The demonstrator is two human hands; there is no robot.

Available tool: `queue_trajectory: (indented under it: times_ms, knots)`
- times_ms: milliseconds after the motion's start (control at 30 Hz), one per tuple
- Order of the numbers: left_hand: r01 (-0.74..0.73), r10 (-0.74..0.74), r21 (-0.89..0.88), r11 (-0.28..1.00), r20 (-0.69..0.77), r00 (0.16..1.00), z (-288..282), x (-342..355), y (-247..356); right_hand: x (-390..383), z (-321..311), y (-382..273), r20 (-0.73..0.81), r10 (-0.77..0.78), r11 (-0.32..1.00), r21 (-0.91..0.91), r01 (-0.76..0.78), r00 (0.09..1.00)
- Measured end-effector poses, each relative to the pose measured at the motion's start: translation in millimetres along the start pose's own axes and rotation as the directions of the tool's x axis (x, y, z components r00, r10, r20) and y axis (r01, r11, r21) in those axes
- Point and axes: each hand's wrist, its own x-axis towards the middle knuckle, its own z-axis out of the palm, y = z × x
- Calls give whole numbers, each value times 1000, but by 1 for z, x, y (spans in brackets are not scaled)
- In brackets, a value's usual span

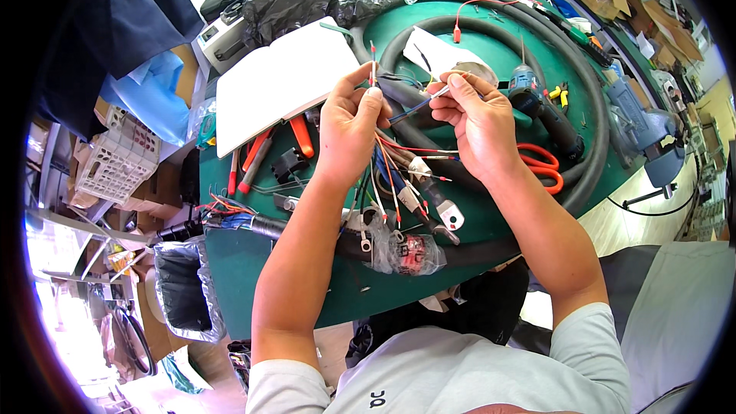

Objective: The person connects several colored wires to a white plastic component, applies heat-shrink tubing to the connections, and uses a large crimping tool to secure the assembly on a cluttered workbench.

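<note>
My left hand (349, 126) is closed, thumb and forefinger pinching a thin wire (373, 69) with a red tip that points up. Level with it, to the right, my right hand (481, 119) pinches a slender light-coloured piece (439, 93), perhaps a wire end; its kind is too small to tell. A dark blue wire (406, 115) runs between the two hands. Below them fans out a bundle of stripped wires (387, 172), several with red-sleeved ends. A large metal cable lug (451, 215) lies at the bundle's right. Nearer me is a clear bag of red parts (418, 253).
Thick black cable (594, 153) coils over the green table (307, 307). A white open book (268, 80) covers orange-handled tools (301, 136) at left. On the right are a blue drill (527, 88), red-handled scissors (543, 165) and yellow-handled pliers (563, 96). A lined bin (184, 291) stands left.
</note>
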Motion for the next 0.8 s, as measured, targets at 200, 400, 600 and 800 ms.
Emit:
queue_trajectory:
  times_ms: [200,400,600,800]
  knots:
    - [39,-36,-61,997,41,999,2,-1,5,-1,-1,2,6,3,1000,-4,-3,1000]
    - [46,-38,-116,992,67,997,2,-3,7,-1,-1,1,16,-6,1000,10,6,1000]
    - [44,-33,-129,991,83,996,0,-4,9,0,-1,1,11,-5,1000,4,5,1000]
    - [55,-43,-145,988,80,996,0,-3,8,-1,0,-1,-7,-2,1000,-1,2,1000]
